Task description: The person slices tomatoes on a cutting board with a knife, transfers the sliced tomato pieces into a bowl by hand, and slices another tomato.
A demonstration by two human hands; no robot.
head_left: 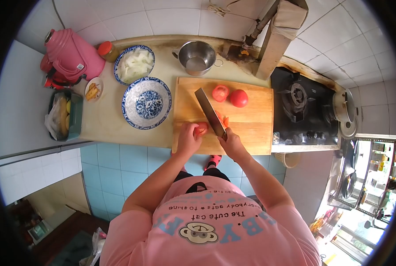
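Note:
On the wooden cutting board [251,133], my left hand [189,138] has its fingers closed around a piece of tomato [201,129]. My right hand [232,144] grips the handle of a kitchen cleaver [210,111], whose blade points up and to the left across the board. Cut tomato pieces [225,120] lie just right of the blade, partly hidden by it. Farther back on the board are a tomato half [220,93] and a red tomato [239,98].
Left of the board stand a patterned bowl [131,110] and a plate of pale sliced vegetable [137,65]. Behind it is a metal pot [197,57]. A gas stove [304,117] adjoins on the right. A pink thermos [76,55] and small dish [94,90] stand far left.

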